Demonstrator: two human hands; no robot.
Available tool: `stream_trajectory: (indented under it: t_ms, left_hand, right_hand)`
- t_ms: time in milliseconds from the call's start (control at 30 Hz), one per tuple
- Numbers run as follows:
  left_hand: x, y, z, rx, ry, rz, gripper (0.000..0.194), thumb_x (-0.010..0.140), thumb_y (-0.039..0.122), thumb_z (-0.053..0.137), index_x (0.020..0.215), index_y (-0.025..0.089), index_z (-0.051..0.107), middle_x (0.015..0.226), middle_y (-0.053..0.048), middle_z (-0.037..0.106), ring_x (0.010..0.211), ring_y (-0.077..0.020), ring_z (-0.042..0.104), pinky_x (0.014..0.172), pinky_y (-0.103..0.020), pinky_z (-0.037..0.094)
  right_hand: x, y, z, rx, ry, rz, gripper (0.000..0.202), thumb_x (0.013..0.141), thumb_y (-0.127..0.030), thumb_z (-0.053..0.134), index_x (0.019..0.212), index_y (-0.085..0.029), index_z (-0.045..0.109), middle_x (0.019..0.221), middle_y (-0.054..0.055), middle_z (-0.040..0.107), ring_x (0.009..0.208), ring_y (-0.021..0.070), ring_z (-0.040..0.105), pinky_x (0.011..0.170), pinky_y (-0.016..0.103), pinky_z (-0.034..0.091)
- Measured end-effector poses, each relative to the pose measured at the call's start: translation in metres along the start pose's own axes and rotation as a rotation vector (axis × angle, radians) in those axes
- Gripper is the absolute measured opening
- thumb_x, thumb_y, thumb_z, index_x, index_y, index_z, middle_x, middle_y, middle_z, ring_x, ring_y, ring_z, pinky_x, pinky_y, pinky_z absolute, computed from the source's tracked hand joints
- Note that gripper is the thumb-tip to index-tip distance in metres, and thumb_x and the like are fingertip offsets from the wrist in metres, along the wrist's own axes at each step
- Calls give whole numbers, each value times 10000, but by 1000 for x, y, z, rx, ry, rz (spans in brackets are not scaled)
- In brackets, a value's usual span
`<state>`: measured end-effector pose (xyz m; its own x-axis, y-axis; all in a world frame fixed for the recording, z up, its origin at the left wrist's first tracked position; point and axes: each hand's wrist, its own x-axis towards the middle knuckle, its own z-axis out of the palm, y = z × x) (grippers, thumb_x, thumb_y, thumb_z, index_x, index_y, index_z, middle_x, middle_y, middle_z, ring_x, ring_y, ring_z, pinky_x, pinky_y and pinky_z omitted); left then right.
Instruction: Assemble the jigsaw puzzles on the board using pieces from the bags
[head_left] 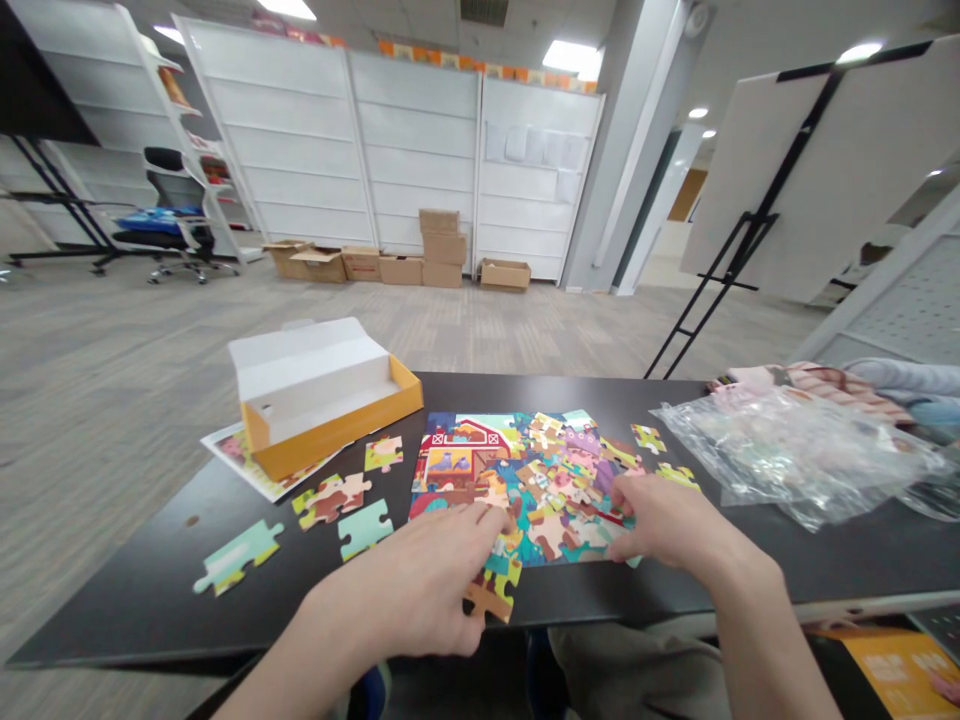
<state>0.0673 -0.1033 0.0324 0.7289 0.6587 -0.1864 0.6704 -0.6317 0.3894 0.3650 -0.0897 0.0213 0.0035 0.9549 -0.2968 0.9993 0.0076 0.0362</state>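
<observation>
A colourful jigsaw puzzle picture point(454, 465) with a red barn lies on the black table, its right half strewn with loose puzzle pieces point(559, 490). At the front left of the pile, my left hand point(420, 575) curls over several puzzle pieces point(496, 590), thumb below and fingers above; its grip is partly hidden. My right hand point(671, 525) rests at the pile's right edge, thumb and forefinger apart, touching pieces there. Left of the picture lie a pale green joined piece point(240, 555), a teal piece point(364, 528), brown-and-pink pieces point(337, 497) and a yellow-green piece point(384, 454).
An open yellow box point(337, 425) with a white inside stands at the table's back left, over a printed sheet point(232, 450). Clear plastic bags point(795, 450) and folded cloth point(817, 380) lie at the right. Beyond are cardboard boxes point(442, 245) and an office chair point(169, 215).
</observation>
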Motion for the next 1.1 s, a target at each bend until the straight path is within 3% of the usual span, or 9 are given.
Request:
stream_trajectory:
  t_ms: [167, 367, 533, 733, 867, 967, 1033, 1100]
  left_hand:
    - [9, -2, -1, 20, 87, -18, 436, 746, 271, 633, 1154, 216, 489, 1165, -95, 624, 1033, -294, 634, 853, -378, 509]
    - [28, 7, -4, -8, 95, 3, 522, 764, 343, 683, 1230, 207, 490, 1185, -107, 639, 1066, -311, 646, 843, -381, 519]
    - [41, 6, 6, 42, 145, 44, 627, 789, 336, 703, 1344, 197, 445, 1280, -134, 615, 1133, -323, 629, 882, -401, 520]
    - [46, -3, 13, 65, 143, 40, 484, 820, 369, 731, 1231, 206, 534, 1213, -120, 643, 1116, -333, 640, 873, -419, 532]
    - [43, -9, 7, -41, 192, 51, 498, 862, 438, 697, 1266, 205, 524, 1282, -135, 628, 1176, -329, 616, 924, -433, 513]
    - [45, -14, 3, -206, 243, 76, 534, 854, 440, 704, 1301, 220, 511, 1280, -112, 644, 1163, -301, 628, 931, -408, 506]
    - [47, -16, 3, -348, 257, 102, 559, 823, 400, 731, 1305, 230, 506, 1233, -86, 668, 1120, -271, 646, 915, -378, 511]
    - [51, -16, 3, -477, 271, 115, 564, 807, 390, 737, 1296, 232, 505, 1153, -64, 691, 1052, -244, 665, 878, -353, 522]
  right_hand:
    - [1, 0, -2, 5, -16, 7, 377, 607, -393, 798, 873, -194, 618, 942, 84, 705, 844, 264, 648, 580, 284, 269]
    - [4, 2, -1, 48, -53, -9, 365, 586, -373, 791, 860, -203, 618, 896, 58, 696, 765, 217, 623, 567, 269, 274]
    - [4, 2, -4, 75, -64, -67, 348, 587, -344, 776, 850, -203, 597, 854, 37, 670, 733, 197, 590, 584, 269, 291]
    - [6, 9, -4, 163, -45, -136, 334, 584, -289, 770, 801, -211, 528, 796, -4, 627, 709, 171, 540, 564, 259, 280]
    - [5, 16, -12, 351, -103, -255, 273, 657, -222, 719, 904, -205, 603, 736, -33, 595, 668, 146, 533, 566, 244, 319]
    - [7, 9, -19, 509, -42, -430, 146, 805, -335, 665, 832, -199, 619, 729, -25, 577, 708, 149, 536, 615, 248, 370]
    - [12, -3, -19, 674, 24, -502, 264, 869, -435, 625, 767, -197, 576, 711, -22, 554, 696, 147, 538, 623, 256, 403]
    - [19, -18, -17, 904, 22, -508, 308, 851, -505, 659, 864, -215, 558, 704, -34, 546, 632, 138, 541, 587, 261, 436]
